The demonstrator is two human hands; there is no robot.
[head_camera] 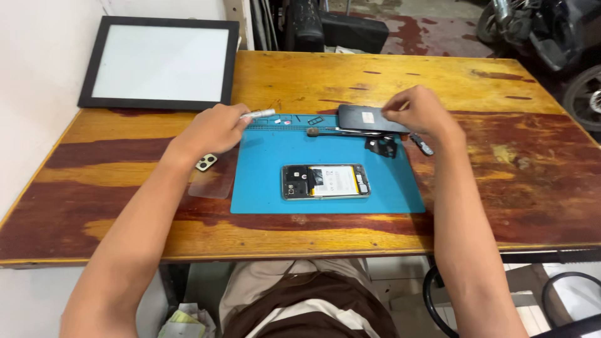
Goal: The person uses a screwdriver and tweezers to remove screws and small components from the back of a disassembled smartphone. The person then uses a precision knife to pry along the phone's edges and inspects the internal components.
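Nearest the person, the opened phone (325,182) lies flat on the blue work mat (263,181), its back off and its battery and boards showing. Neither hand touches it; it sits between the two forearms, closer to the body than either hand.

To the left of the mat, a small camera module (206,163) rests on a clear sheet (213,184) on the wooden table (532,181), just below the left wrist.

Farther out, the left hand (216,128) is curled closed around a slim silver tool (258,114), whose tip points right along the mat's far edge. The right hand (419,111) is bent at the fingers, fingertips pinching or pressing the right end of the dark back cover (366,117), which lies across the far edge of the mat. Just under that hand sit a black bracket piece (382,146) and a small dark part (423,145).

Farthest, a black-framed white panel (161,62) lies at the table's far left corner.
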